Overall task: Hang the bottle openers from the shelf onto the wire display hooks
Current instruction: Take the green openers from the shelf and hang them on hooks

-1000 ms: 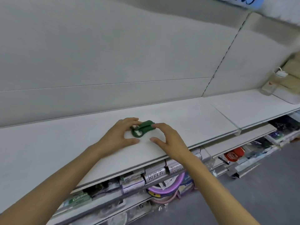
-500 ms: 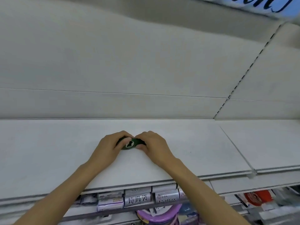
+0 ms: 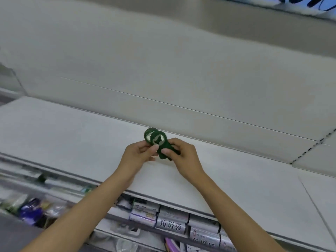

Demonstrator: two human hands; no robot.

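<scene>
Openers: green bottle openers (image 3: 157,142), two by the look, lifted just above the shelf (image 3: 72,135).
L hand: my left hand (image 3: 139,153) pinches the ring ends.
R hand: my right hand (image 3: 183,153) grips the handles.
Hooks: no wire hooks in view.
Progress: pickup done; nothing hung yet, hanging all left.

The white shelf top (image 3: 72,135) is left bare from its front edge to the back panel (image 3: 163,73), so free passage is given on every side. Below the front edge, the lower tier is crowded with labelled rolls (image 3: 171,221) and blurred packets (image 3: 31,210).
</scene>
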